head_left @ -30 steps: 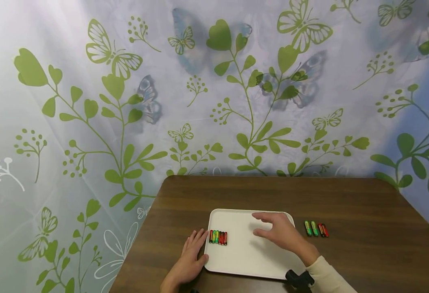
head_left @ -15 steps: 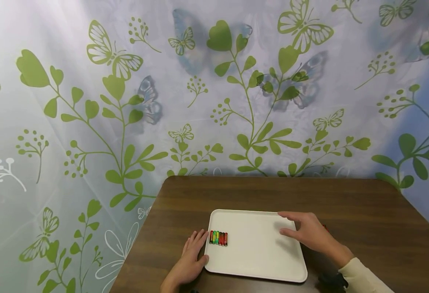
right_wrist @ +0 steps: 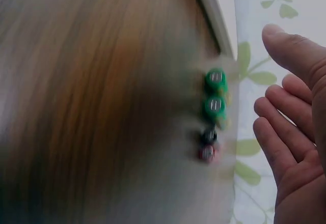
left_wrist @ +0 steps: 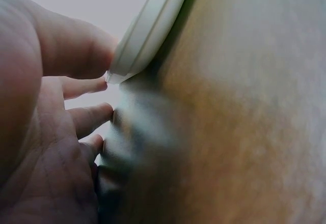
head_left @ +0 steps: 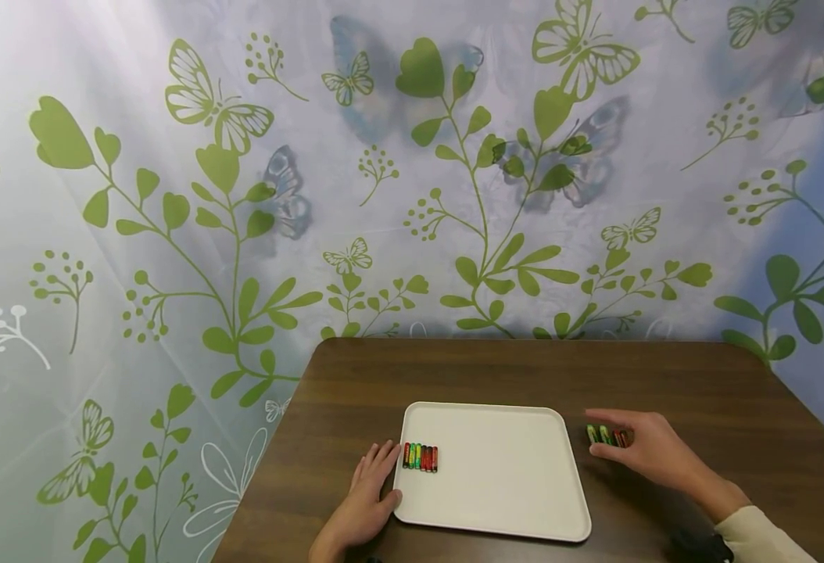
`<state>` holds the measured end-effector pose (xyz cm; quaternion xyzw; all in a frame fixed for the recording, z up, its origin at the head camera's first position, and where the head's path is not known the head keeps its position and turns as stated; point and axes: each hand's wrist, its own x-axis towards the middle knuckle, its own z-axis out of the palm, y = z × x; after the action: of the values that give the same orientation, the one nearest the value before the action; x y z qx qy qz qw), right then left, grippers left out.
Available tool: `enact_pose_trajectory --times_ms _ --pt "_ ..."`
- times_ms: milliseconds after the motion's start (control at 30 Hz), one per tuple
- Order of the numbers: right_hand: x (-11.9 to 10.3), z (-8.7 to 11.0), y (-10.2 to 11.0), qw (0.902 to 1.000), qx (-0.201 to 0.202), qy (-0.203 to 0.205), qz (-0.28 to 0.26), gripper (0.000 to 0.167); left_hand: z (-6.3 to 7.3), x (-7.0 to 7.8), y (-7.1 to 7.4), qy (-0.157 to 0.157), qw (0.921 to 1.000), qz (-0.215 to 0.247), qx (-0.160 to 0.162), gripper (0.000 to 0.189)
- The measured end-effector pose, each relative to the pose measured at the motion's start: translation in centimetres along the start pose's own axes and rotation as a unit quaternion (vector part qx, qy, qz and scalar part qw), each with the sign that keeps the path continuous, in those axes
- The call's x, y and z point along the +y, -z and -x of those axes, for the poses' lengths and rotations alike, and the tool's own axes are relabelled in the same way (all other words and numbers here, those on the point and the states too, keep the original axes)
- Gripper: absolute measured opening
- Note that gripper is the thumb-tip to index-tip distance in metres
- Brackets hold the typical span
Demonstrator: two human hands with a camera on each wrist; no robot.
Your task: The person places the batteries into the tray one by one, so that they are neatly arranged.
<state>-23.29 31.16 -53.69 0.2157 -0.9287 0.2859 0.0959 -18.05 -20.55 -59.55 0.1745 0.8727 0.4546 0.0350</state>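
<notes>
My left hand [head_left: 364, 500] rests at the left edge of a cream tray [head_left: 503, 485], fingers spread on the table and thumb on the rim. In the left wrist view its thumb [left_wrist: 76, 51] touches the tray's edge. A row of several red, green and black batteries [head_left: 420, 457] lies along the tray's left side. My right hand [head_left: 658, 455] hovers right of the tray, thumb and fingers apart, holding nothing. Beside it are two green batteries [right_wrist: 215, 106] and a slimmer red-and-black pair [right_wrist: 208, 152], partly covered by the hand in the head view.
The brown wooden table [head_left: 524, 371] extends behind and to the right of the tray. A curtain [head_left: 412, 195] with green leaves and butterflies hangs behind its far edge. A dark strap or device [head_left: 700, 546] is at the right wrist.
My right hand has moved right, from over the tray to the batteries on the table. The left hand, the tray and its battery row stay in place.
</notes>
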Motion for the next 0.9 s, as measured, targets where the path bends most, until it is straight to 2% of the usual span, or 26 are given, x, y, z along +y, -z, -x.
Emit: enact_pose_trajectory --times_ms 233,367,633,700,900 --pt "1.7 1.1 1.7 0.9986 0.001 0.001 0.053 0.062 0.1 0.1 0.0 -0.008 1.0000 0.001 0.005 0.072" --pt "2.7 1.5 2.1 0.9976 0.003 0.007 0.069 0.063 0.3 0.4 0.1 -0.033 0.9994 0.010 0.002 0.072" --pt "4.1 1.9 1.6 0.9956 0.011 0.034 0.087 0.067 0.0 -0.8 -0.3 -0.041 0.9988 -0.019 0.022 0.072" --pt "4.4 1.9 1.3 0.9955 0.014 0.041 0.085 0.068 0.2 0.0 0.0 -0.039 0.9989 -0.021 0.015 0.071" --pt "4.8 2.1 0.7 0.9959 0.009 0.037 0.081 0.064 0.0 -0.4 0.0 -0.027 0.9993 -0.022 0.011 0.072"
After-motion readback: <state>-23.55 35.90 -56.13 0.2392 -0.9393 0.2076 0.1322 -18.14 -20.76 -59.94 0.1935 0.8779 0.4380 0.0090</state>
